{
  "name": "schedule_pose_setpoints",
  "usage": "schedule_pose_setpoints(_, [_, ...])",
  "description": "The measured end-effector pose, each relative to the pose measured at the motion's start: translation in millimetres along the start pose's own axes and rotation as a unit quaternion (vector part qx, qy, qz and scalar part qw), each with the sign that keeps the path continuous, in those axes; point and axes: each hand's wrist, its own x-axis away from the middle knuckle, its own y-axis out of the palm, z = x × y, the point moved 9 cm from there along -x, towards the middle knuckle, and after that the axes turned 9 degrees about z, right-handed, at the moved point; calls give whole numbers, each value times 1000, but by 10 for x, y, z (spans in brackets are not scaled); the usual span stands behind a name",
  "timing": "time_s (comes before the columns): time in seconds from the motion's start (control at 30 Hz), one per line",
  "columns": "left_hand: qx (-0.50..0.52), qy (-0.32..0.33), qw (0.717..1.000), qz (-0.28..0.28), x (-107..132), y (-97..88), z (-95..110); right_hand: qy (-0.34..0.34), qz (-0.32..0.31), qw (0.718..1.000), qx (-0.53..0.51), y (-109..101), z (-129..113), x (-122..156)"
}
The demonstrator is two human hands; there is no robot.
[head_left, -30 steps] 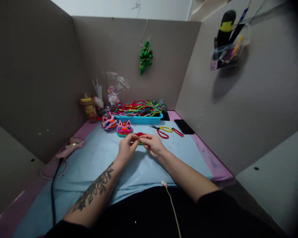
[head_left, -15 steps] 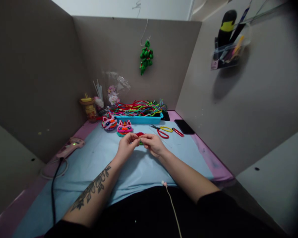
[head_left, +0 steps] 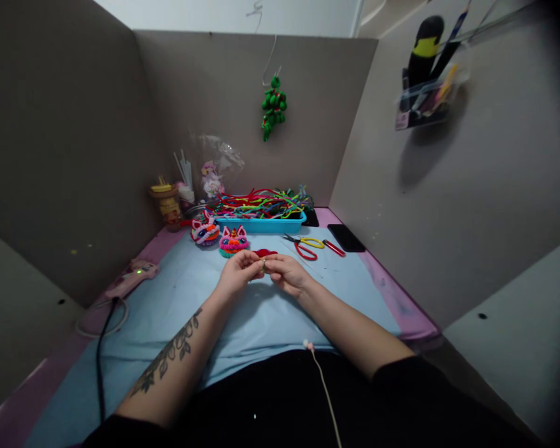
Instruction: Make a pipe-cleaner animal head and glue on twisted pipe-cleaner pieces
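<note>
Above the middle of the blue cloth, my left hand (head_left: 238,270) and my right hand (head_left: 288,274) meet with thumbs and fingertips pinched together. Between them they grip a small red fuzzy pipe-cleaner piece (head_left: 265,253), whose top shows behind the fingers. My fingers cover most of it. A tiny pale spot shows where the fingertips meet; I cannot make out what it is. Just behind my left hand sits a pink pipe-cleaner animal head (head_left: 234,242) with pointed ears. A second similar head (head_left: 205,230) lies to its left.
A blue tray (head_left: 261,225) heaped with coloured pipe cleaners stands at the back. Red-and-yellow-handled pliers (head_left: 305,246), a red-handled tool (head_left: 334,248) and a black phone (head_left: 346,238) lie right. A pink glue gun (head_left: 133,278) with its cord is left. Grey panels enclose the table.
My fingertips have shifted slightly around the piece, and the green that showed below them is now mostly covered. The things on the table have stayed put.
</note>
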Motion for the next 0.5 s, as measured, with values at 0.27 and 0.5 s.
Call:
schedule_pose_setpoints(0.27, [-54,53,997,-6,-10,-9,81,-25,-10,999,18,3,-48,3])
schedule_pose_setpoints(0.5, [-9,7,1000,-16,31,34,31,14,-44,999,-14,45,9,8])
